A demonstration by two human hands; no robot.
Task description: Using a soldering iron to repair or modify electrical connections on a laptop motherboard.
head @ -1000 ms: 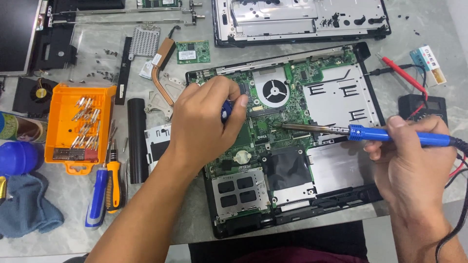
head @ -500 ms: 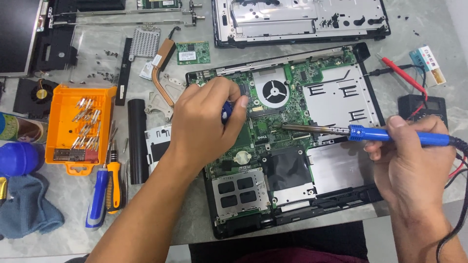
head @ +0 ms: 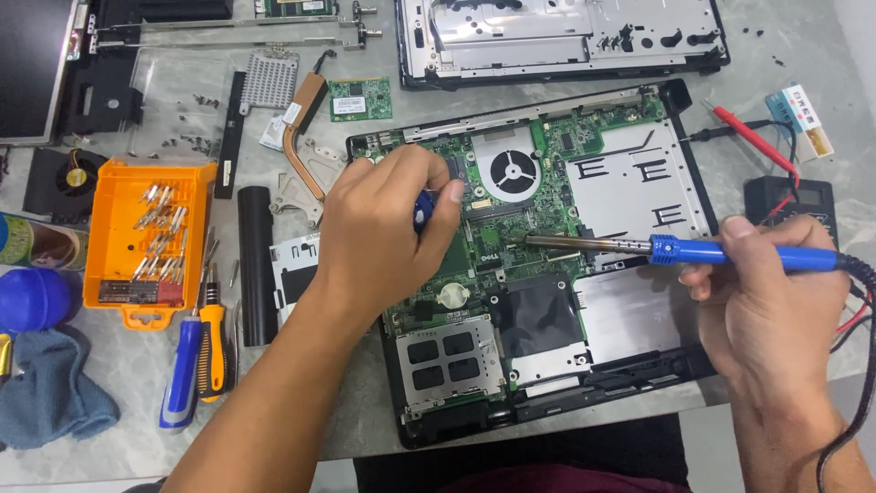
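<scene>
Green motherboard [head: 497, 242] lies bared in the opened laptop (heatsink already out), right hand [head: 771, 306] gripping a blue soldering iron [head: 675, 249] tip-down on it, left hand [head: 388, 228] pinching a small blue tool [head: 422, 210] beside; reassembly remains.

Both forearms are bare, with no sleeve reaching into view on either one. The left hand [head: 388, 233] wears no glove, ring or watch, and its wrist is bare too. The right hand [head: 771, 306] is likewise ungloved, with no ring on the fingers that show and nothing around the wrist. At six o'clock, along the bottom edge, a strip of dark maroon clothing [head: 538, 479] shows below the table edge.
</scene>
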